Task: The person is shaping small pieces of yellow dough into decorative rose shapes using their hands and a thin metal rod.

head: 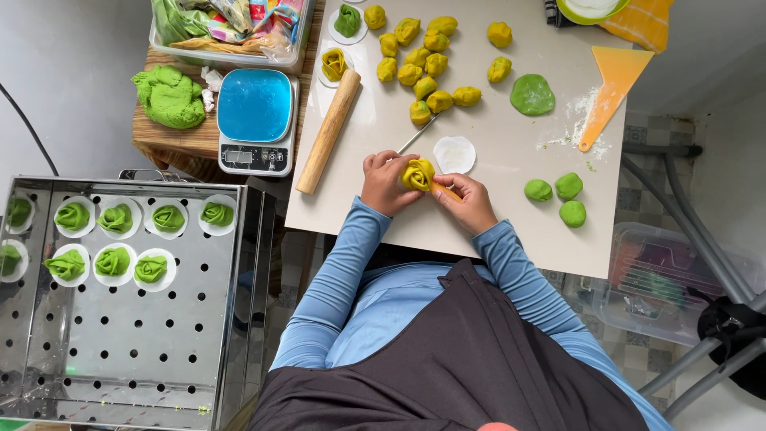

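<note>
While both hands meet near the front edge of the pale work board (495, 231), they cradle a yellow dough rose (418, 173) between them: the left hand (385, 182) cups its side with fingers curled round it, and the right hand (467, 199) pinches at its lower edge, seemingly to keep the rolled layers from springing open. A white paper round (454, 153) lies just beside the rose, with a thin metal tool (417, 134) near it, both placed within easy reach. The wooden rolling pin (329, 130) rests at the board's left edge, clear of the hands. Farther back lie yellow dough pieces (423, 60), a flattened green disc (532, 94) and three green balls (558, 195). The perforated steel steamer tray (136, 335) to the left holds green dough roses (116, 218) on paper rounds (two rows, filling only its far end). A blue-topped kitchen scale (256, 120) stands empty beside a lump of green dough (169, 97).
</note>
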